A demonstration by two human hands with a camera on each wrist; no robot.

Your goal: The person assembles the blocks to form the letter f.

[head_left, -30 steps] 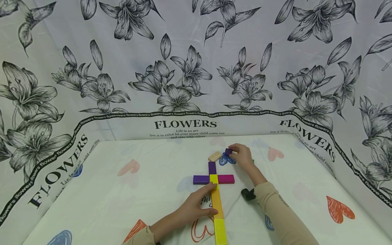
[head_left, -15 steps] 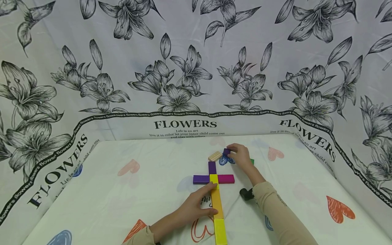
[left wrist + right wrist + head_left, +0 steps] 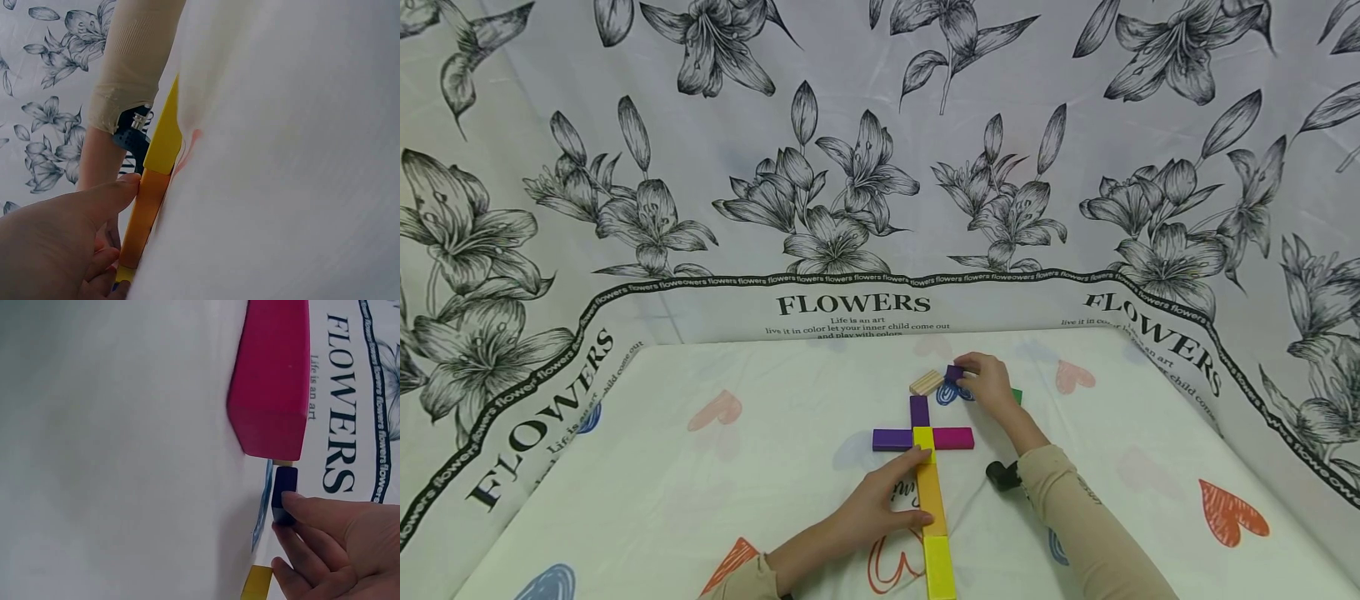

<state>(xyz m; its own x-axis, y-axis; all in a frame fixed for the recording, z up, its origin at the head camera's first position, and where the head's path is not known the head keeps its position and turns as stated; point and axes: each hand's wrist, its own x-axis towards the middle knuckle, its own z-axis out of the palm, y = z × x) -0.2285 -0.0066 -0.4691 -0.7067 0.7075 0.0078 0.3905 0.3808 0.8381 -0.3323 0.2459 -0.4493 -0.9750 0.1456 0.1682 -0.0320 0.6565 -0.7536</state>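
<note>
My left hand [image 3: 876, 504] rests against a straight row of wooden blocks; its thumb touches the orange block [image 3: 930, 492] and a fingertip touches the small yellow block [image 3: 923, 435]. In the left wrist view the thumb lies against the orange block [image 3: 143, 209], beside a longer yellow block [image 3: 164, 137]. Farther back, my right hand [image 3: 991, 385] pinches a small dark purple block [image 3: 954, 373] between thumb and fingers. The right wrist view shows that purple block [image 3: 284, 487] near the table. Purple blocks [image 3: 892, 440] [image 3: 919, 411] and a magenta block [image 3: 953, 438] adjoin the row's far end.
A plain wood block [image 3: 927, 382] lies just left of the pinched block. A green block [image 3: 1017, 396] shows partly behind my right hand. In the right wrist view a yellow block [image 3: 257, 582] sits below the fingers. A black wrist device [image 3: 1002, 476] hangs by the right sleeve.
My right hand has shifted slightly left with the purple block, closer to the plain wood block, uncovering more of the green block. The left hand keeps its place.
</note>
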